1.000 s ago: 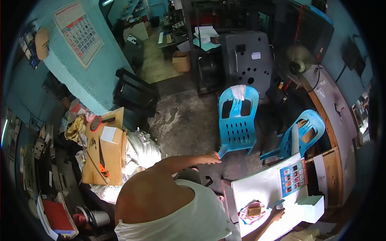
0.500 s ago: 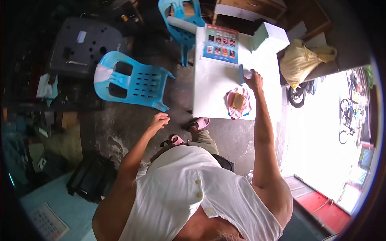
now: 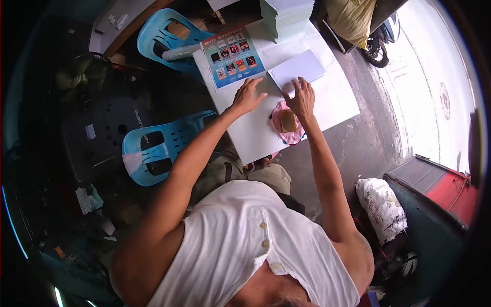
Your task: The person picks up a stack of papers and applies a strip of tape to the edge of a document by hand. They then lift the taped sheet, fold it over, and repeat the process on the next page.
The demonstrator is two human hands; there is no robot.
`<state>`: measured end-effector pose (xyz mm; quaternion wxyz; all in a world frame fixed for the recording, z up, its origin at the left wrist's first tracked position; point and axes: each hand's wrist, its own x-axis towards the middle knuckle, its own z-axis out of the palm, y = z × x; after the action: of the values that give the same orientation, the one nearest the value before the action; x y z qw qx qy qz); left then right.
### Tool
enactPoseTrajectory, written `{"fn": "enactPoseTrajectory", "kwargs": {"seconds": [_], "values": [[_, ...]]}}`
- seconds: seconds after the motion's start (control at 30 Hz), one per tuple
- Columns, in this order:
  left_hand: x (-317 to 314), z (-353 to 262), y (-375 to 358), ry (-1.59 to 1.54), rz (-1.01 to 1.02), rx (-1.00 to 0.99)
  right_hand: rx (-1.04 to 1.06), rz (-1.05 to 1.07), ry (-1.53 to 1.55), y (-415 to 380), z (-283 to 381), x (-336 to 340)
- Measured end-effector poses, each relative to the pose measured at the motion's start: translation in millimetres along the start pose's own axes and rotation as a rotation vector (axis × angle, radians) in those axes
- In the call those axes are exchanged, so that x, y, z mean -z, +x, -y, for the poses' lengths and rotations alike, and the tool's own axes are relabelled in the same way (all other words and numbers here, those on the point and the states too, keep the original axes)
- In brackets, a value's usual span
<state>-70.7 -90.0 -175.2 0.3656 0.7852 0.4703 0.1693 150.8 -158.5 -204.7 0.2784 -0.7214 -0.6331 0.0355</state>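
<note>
A bundle of white paper [image 3: 302, 67] lies on the white table [image 3: 337, 100]. My right hand [image 3: 300, 96] is at its near edge, fingers curved with the thumb apart. A small pale roundish thing [image 3: 289, 89] shows between that thumb and fingers; what it is I cannot make out. My left hand [image 3: 248, 96] is open over the table, thumb spread from the fingers, near the lower corner of a printed poster [image 3: 234, 56]. Just below my right hand, a tan sponge-like block [image 3: 288, 122] sits on a pink cloth [image 3: 293, 137].
A tall stack of paper [image 3: 287, 23] stands at the table's back. Beyond it hangs a yellow plastic bag [image 3: 350, 20]. Blue plastic chairs [image 3: 171, 43] are at the left, and a black case [image 3: 105, 130] stands farther left. A white sack [image 3: 381, 210] is at the right.
My left hand has come up from beside my body to over the table. The paper by my right hand, seen as a narrow bluish strip before, now shows its broad white face. The view has turned.
</note>
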Motion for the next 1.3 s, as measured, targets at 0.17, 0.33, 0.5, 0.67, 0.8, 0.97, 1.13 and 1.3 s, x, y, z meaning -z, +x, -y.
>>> {"fn": "enactPoseTrajectory", "kwargs": {"seconds": [0.17,0.33,0.5,0.67,0.8,0.97,1.13,1.3], "values": [[-34.8,18.7,79.6,0.152,-0.013,-0.036,-0.327,-0.187,0.131,-23.8,14.2,-0.1],[-30.9,18.4,69.5,0.270,-0.032,-0.223,-0.716,-0.219,0.325,-31.0,40.0,-1.8],[-20.0,31.1,54.4,0.173,-0.019,-0.376,-1.033,-0.272,0.424,-20.4,52.5,-15.7],[-12.3,46.2,52.7,-0.387,0.186,0.146,-1.086,-0.401,0.646,-7.8,63.6,-43.7],[11.1,40.4,46.6,-1.087,0.583,0.535,-0.959,-0.671,0.964,-10.8,119.5,-55.4],[35.8,89.6,18.9,-1.216,0.629,0.277,-0.844,-0.845,1.362,-58.3,210.3,-92.3],[100.1,160.7,8.2,-1.100,0.897,0.132,-0.574,-1.069,1.488,-127.3,240.9,-112.6],[112.3,211.3,7.3,-1.012,1.114,-0.235,-0.683,-0.969,1.045,-191.0,258.9,-142.0]]}}
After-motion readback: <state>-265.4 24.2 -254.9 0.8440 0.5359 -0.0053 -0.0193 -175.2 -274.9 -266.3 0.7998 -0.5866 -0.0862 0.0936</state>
